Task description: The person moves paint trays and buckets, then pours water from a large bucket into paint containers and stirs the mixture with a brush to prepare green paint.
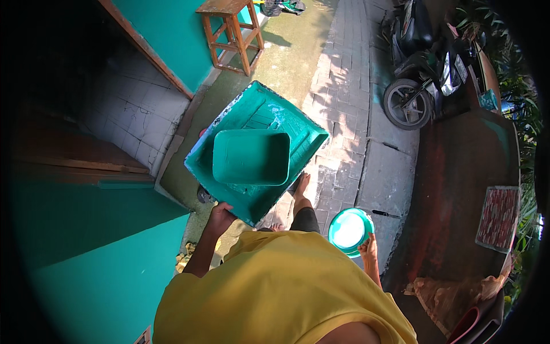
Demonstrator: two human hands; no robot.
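tray [260,112] in l hand [220,218], fwd

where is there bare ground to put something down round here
The grey slab between the front wheel of the motorbike and the bowl in the right hand looks bare, as does the paving between stool and motorbike. The tray in the left hand is crowded, the tub filling its middle.

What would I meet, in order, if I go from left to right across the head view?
White tiles, the large green tray in the left hand, the round green tub in the right hand, the motorbike, the red-and-white patterned panel.
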